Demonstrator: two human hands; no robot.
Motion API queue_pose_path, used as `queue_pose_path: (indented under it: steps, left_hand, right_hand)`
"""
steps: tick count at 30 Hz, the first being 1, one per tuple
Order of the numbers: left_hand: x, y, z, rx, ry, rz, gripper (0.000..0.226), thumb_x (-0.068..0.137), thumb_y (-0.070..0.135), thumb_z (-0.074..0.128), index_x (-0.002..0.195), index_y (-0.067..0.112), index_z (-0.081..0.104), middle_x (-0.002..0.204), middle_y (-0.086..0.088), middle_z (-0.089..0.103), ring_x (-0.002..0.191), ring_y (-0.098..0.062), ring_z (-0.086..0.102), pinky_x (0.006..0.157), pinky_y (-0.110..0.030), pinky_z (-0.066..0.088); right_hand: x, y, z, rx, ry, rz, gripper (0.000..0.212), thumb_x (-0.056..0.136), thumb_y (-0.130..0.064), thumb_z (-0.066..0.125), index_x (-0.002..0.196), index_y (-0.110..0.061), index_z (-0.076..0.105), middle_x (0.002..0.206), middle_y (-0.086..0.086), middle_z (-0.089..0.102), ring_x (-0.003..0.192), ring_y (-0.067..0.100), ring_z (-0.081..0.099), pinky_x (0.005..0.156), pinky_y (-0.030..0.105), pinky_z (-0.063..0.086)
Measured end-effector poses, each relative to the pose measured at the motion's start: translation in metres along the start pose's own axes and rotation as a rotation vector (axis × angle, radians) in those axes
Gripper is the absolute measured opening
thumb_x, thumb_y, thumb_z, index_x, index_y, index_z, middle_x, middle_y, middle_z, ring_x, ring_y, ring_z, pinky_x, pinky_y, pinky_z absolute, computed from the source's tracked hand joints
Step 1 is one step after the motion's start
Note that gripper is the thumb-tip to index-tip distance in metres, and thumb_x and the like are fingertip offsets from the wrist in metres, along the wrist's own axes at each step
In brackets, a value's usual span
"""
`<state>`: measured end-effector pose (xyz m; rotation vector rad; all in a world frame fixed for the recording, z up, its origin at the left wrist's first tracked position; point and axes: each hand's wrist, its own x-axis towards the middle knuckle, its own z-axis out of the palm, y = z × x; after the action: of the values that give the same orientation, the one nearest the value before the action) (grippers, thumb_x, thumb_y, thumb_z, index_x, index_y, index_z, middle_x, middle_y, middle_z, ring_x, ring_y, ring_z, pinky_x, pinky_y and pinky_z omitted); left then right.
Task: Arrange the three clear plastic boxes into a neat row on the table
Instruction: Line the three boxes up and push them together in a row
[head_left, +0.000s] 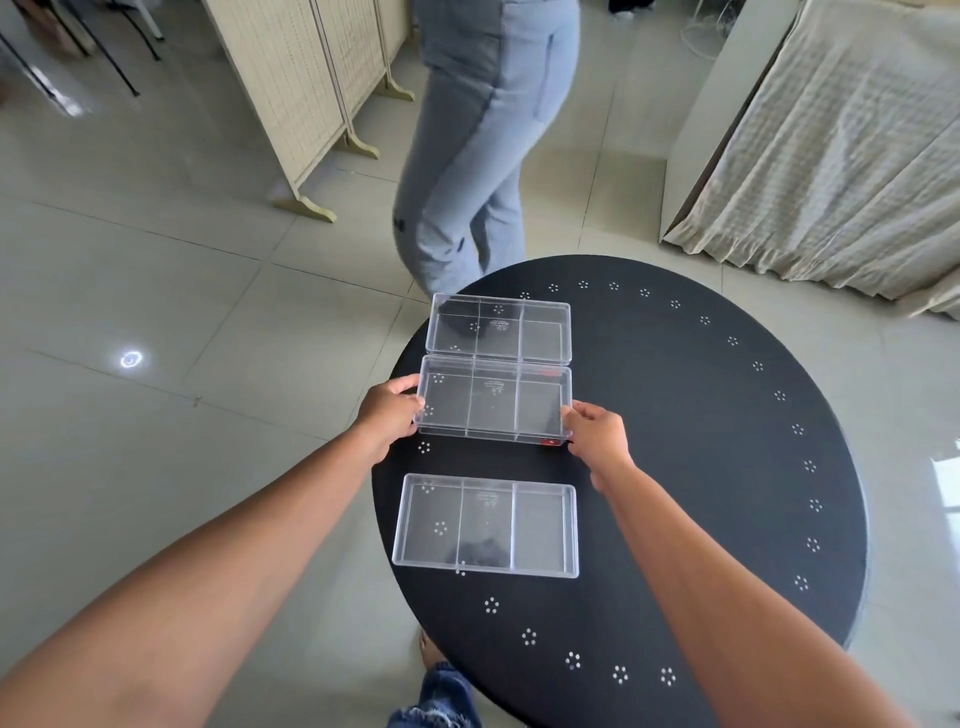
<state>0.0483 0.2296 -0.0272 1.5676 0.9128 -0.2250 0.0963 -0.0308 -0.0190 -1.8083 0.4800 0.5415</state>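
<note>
— Clear plastic, all three boxes? Where are they?
— Yes, on the round black surface (701, 467). Left hand (387, 413) clamps the middle box (493, 400) at its nine o'clock end; right hand (597, 434) clamps the three o'clock end.
— And the others?
— Far box (498, 328) touches it at twelve o'clock; near box (485, 525) lies apart at six o'clock.

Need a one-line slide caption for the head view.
Both hands, left hand and right hand, grip the middle clear box against the far box; near box sits apart on black round table.
</note>
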Motion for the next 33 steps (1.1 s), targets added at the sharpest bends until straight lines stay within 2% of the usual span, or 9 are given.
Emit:
queue_pose_path:
  steps: [5,10,14,17,20,22,25,29,33]
  left_hand:
    - [-0.003,0.002,0.000,0.016,-0.008,0.001,0.050,0.092,0.003,0.055,0.139,0.020,0.055,0.098,-0.008,0.064,0.086,-0.020,0.060,0.078,-0.032,0.055]
    - [-0.009,-0.001,-0.005,0.043,-0.016,0.003,0.054,0.092,0.006,0.057,0.144,0.019,0.049,0.127,-0.014,0.063,0.107,-0.025,0.063,0.087,-0.037,0.055]
    - [-0.021,-0.009,-0.007,0.015,-0.047,0.006,0.056,0.093,0.010,0.059,0.147,0.016,0.044,0.121,-0.013,0.064,0.106,-0.025,0.062,0.094,-0.039,0.053]
    - [-0.031,-0.015,-0.009,0.017,-0.025,0.011,0.060,0.092,0.015,0.062,0.149,0.016,0.042,0.125,-0.013,0.064,0.108,-0.027,0.061,0.093,-0.039,0.052]
    - [-0.044,-0.018,-0.013,0.100,-0.059,0.009,0.061,0.090,0.023,0.067,0.146,0.017,0.045,0.105,-0.007,0.062,0.090,-0.023,0.055,0.072,-0.031,0.047]
    - [-0.054,-0.020,-0.020,0.211,-0.113,-0.025,0.062,0.086,0.030,0.072,0.143,0.018,0.048,0.107,-0.007,0.064,0.093,-0.023,0.058,0.074,-0.031,0.048]
    - [-0.066,-0.028,-0.032,0.321,-0.239,-0.138,0.073,0.080,0.032,0.079,0.143,0.016,0.047,0.125,-0.013,0.065,0.113,-0.027,0.061,0.088,-0.036,0.052]
    - [-0.075,-0.043,-0.038,0.339,-0.301,-0.181,0.066,0.077,0.021,0.082,0.136,0.012,0.055,0.117,-0.014,0.070,0.100,-0.022,0.063,0.088,-0.036,0.054]
    - [-0.077,-0.057,-0.034,0.252,-0.228,-0.165,0.049,0.080,0.011,0.078,0.127,0.008,0.062,0.110,-0.015,0.072,0.098,-0.023,0.065,0.086,-0.036,0.054]
  right_hand:
    - [0.001,0.002,-0.001,-0.010,-0.003,0.004,0.020,0.097,-0.022,0.053,0.091,-0.019,0.072,0.071,-0.002,0.058,0.062,0.015,0.041,0.070,0.029,0.040]
    - [-0.002,0.006,-0.004,-0.023,-0.012,0.024,0.024,0.087,-0.028,0.056,0.082,-0.006,0.066,0.075,0.004,0.050,0.076,0.021,0.042,0.077,0.032,0.044]
    - [-0.004,0.018,-0.010,-0.036,-0.043,0.030,0.043,0.087,-0.036,0.064,0.123,-0.013,0.068,0.104,-0.001,0.065,0.102,0.018,0.059,0.104,0.041,0.048]
    - [-0.006,0.026,-0.015,-0.064,-0.038,0.025,0.047,0.084,-0.044,0.064,0.118,-0.012,0.068,0.101,-0.003,0.058,0.098,0.016,0.053,0.094,0.036,0.047]
    - [-0.015,0.029,-0.022,-0.112,-0.060,0.036,0.060,0.083,-0.048,0.065,0.108,0.007,0.061,0.087,0.004,0.045,0.081,0.020,0.041,0.073,0.035,0.040]
    - [-0.027,0.032,-0.028,-0.150,-0.130,0.066,0.052,0.083,-0.050,0.069,0.103,-0.002,0.065,0.090,0.005,0.048,0.080,0.020,0.043,0.071,0.033,0.042]
    - [-0.044,0.040,-0.038,-0.217,-0.266,0.134,0.070,0.079,-0.049,0.077,0.133,-0.008,0.058,0.112,0.001,0.066,0.098,0.021,0.061,0.080,0.036,0.053]
    - [-0.056,0.053,-0.043,-0.288,-0.328,0.139,0.038,0.078,-0.036,0.081,0.107,-0.012,0.074,0.104,0.004,0.073,0.096,0.020,0.063,0.089,0.040,0.053]
    - [-0.060,0.064,-0.038,-0.220,-0.309,0.131,0.013,0.084,-0.021,0.077,0.093,-0.012,0.076,0.092,0.006,0.074,0.080,0.017,0.065,0.084,0.039,0.055]
